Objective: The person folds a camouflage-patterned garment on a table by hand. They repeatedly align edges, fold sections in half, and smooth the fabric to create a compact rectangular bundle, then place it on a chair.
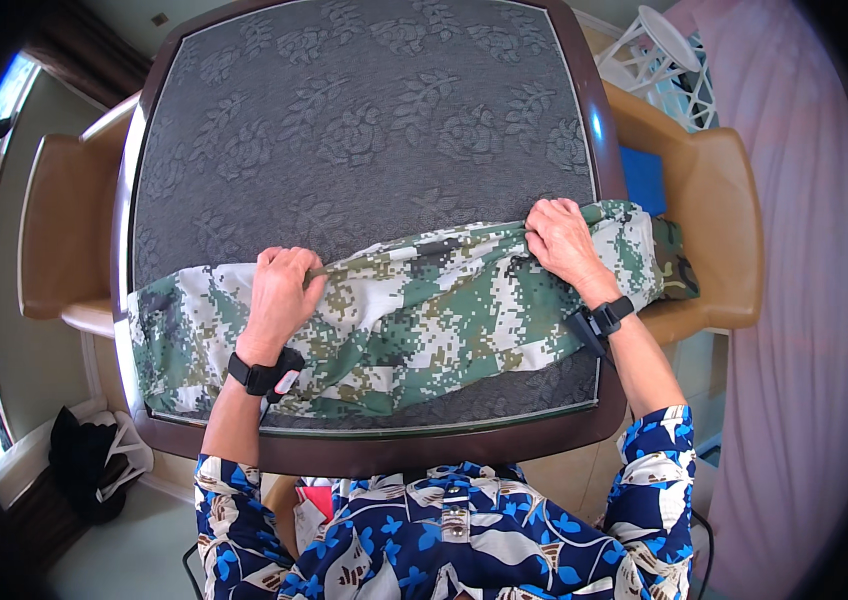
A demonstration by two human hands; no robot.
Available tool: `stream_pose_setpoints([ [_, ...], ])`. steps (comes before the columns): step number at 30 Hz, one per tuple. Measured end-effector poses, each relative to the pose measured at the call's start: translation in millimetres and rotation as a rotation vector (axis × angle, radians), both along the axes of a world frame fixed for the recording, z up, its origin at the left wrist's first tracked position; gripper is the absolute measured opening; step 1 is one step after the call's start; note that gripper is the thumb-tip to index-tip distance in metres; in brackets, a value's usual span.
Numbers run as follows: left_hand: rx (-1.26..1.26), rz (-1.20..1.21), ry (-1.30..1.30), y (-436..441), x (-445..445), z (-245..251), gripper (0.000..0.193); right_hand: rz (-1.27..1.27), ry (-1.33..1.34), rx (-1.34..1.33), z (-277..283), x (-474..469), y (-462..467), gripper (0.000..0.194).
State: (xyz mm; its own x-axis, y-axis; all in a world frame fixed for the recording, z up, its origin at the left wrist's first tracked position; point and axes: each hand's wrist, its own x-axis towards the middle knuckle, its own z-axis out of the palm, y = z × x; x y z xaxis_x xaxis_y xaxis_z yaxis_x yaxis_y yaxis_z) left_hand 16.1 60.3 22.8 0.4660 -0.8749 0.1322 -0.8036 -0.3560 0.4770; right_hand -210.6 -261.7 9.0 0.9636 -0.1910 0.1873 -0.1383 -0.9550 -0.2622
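A green, brown and white camouflage cloth garment (424, 322) lies lengthwise across the near part of the table, its right end reaching past the table's edge. My left hand (283, 289) grips the garment's far edge left of its middle. Farther right, my right hand (563, 240) pinches the same edge, where the fabric is bunched into creases. Both hands wear black wrist straps with small devices. The fingertips are partly hidden in the cloth.
The table (364, 112) has a dark floral cover and a raised brown rim. Tan chairs stand at its left (68, 225) and right (724, 225); a blue item (643, 180) lies on the right one. White stools (668, 37) and a pink curtain (791, 300) are beyond.
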Motion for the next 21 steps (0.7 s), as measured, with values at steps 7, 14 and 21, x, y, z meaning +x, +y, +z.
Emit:
stream_pose_setpoints([
  [7,-0.065,-0.008,-0.002,9.7,6.9,0.0,0.013,0.028,-0.023,0.000,6.2,-3.7,1.1,0.005],
  [14,-0.080,-0.044,-0.036,13.1,14.8,0.3,0.008,0.016,0.004,-0.032,5.1,-1.9,-2.6,0.004],
  [21,0.009,0.058,0.162,21.4,33.3,7.0,0.011,-0.049,-0.030,0.036,5.8,6.0,-9.7,0.007],
])
